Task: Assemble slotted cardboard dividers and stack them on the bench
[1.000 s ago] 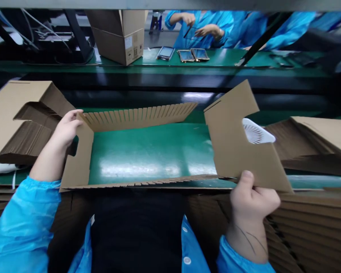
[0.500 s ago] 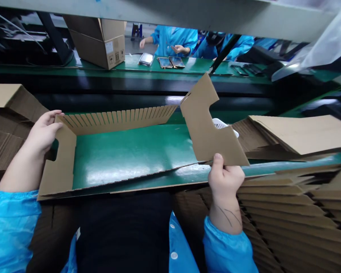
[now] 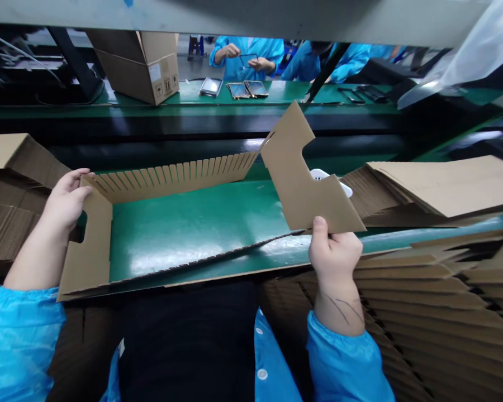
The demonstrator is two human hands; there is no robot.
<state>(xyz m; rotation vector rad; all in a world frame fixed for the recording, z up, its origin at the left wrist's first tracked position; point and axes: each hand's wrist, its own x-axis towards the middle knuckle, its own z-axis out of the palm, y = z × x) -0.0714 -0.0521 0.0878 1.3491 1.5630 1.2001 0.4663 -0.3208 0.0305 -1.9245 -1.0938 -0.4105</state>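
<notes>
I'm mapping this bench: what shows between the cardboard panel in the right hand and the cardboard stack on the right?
In the head view, a white object shows there, partly hidden behind the cardboard panel, before the cardboard stack.

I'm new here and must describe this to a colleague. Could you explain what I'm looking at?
There's no machine: these are a person's own bare hands, seen from a camera worn on the head, looking forward and down. The left hand and right hand hold opposite ends of a cardboard frame, whose far side has slots. A green table shows through it. Folded cardboard lies in a left stack and a right stack. Farther back, a big box stands on another green surface, where a co-worker also has both hands raised.
</notes>
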